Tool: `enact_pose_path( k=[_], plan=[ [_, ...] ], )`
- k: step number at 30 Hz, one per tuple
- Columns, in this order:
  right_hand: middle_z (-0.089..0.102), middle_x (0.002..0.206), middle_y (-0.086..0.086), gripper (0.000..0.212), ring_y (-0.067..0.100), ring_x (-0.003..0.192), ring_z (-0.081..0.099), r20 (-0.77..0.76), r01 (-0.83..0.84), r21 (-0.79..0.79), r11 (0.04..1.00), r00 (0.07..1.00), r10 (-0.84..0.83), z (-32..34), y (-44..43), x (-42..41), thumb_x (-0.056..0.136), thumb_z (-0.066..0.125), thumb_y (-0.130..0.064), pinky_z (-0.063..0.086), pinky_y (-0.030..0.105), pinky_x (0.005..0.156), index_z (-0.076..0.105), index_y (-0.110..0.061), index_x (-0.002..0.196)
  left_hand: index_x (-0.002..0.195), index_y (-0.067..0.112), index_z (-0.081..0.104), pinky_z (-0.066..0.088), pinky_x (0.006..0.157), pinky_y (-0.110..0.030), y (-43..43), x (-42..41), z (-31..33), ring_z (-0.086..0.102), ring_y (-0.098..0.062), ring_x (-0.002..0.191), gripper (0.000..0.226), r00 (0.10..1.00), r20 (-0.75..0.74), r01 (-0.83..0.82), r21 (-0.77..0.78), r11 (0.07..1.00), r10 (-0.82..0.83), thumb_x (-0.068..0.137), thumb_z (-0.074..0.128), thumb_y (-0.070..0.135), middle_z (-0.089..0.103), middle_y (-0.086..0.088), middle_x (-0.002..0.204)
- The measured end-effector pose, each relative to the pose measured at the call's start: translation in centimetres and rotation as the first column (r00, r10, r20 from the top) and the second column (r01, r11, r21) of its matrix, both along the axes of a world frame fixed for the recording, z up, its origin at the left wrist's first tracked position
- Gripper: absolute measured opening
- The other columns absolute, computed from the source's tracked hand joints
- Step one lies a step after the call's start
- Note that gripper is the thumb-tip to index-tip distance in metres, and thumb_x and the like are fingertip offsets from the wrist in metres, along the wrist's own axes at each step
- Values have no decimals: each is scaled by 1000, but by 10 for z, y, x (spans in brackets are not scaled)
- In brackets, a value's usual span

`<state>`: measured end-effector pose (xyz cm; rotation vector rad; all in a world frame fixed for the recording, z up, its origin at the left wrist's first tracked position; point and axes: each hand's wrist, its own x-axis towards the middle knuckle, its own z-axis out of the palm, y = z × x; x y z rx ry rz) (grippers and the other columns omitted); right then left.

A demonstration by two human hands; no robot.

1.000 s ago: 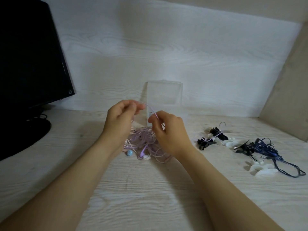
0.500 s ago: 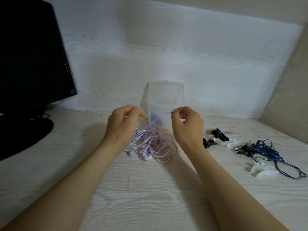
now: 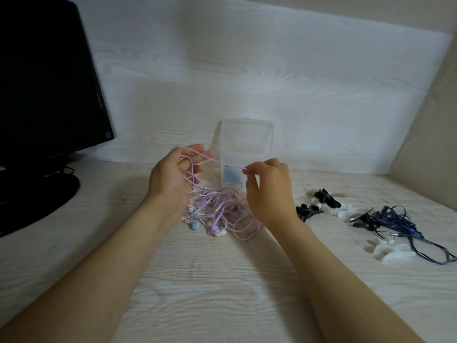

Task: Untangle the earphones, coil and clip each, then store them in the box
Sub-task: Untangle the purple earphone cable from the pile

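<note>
A tangle of purple and pink earphones [image 3: 222, 209] lies on the desk between my hands, with a small blue earbud [image 3: 195, 225] at its left edge. My left hand [image 3: 173, 179] holds loops of the purple cable over its fingers. My right hand [image 3: 269, 186] pinches the same cable, which runs taut between the two hands. Behind them stands the clear plastic box [image 3: 247, 142] with its lid up. A dark blue earphone tangle [image 3: 395, 221] lies at the right, apart from both hands.
Black clips [image 3: 324, 198] and white clips [image 3: 393, 252] lie scattered right of my right hand. A black monitor [image 3: 44, 82] on its stand fills the left. A white back wall and a beige side panel [image 3: 430, 120] close the desk in.
My right hand has drawn the purple cable out to the right and it now runs taut. My left hand has lifted with loops of cable over its fingers.
</note>
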<state>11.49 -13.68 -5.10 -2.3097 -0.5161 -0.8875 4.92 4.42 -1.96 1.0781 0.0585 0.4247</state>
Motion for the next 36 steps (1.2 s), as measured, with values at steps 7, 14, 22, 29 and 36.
enact_pose_path(
  k=[7, 14, 22, 29, 36],
  plan=[
    [72, 89, 9, 23, 33, 85, 65, -48, 23, 57, 998, 999, -21, 4, -4, -2, 107, 51, -17, 51, 42, 75, 74, -12, 108, 88, 10, 57, 50, 108, -53, 1, -12, 4, 77, -39, 100, 27, 948, 85, 315, -409, 857, -308, 100, 33, 11, 76, -18, 96],
    [67, 134, 5, 48, 27, 125, 58, 198, -253, -139, 957, 940, 278, 14, 8, -25, 101, 52, -4, 46, 43, 98, 53, -15, 148, 71, 15, 53, 39, 55, -27, 4, -5, 2, 35, -14, 51, 6, 990, 45, -139, 214, 967, 133, 71, 54, 9, 37, 3, 56],
    [69, 127, 5, 44, 20, 100, 66, -290, -482, -150, 863, 856, 427, -1, 11, -27, 91, 60, -14, 46, 36, 86, 41, -25, 129, 85, 19, 61, 35, 84, -25, 16, -4, -13, 48, -16, 93, 39, 632, 462, -715, 656, 239, 622, 73, 48, -16, 46, -3, 103],
    [62, 124, -4, 36, 26, 115, 52, -233, -204, -391, 898, 965, 118, 4, 9, -25, 91, 61, -19, 30, 39, 90, 72, -35, 122, 79, 26, 73, 21, 84, -37, 22, -1, -25, 35, -29, 103, 20, 691, 412, -471, 880, -64, 594, 87, 64, 9, 50, -1, 108],
    [62, 124, -2, 35, 27, 119, 48, -253, -81, -408, 909, 967, -27, 11, -3, -22, 88, 67, -15, 25, 39, 89, 72, -30, 119, 78, 31, 75, 22, 82, -38, 22, 2, -29, 31, -25, 107, 31, 801, 271, -233, 963, -139, 534, 92, 65, 57, 52, 6, 106]
  ],
)
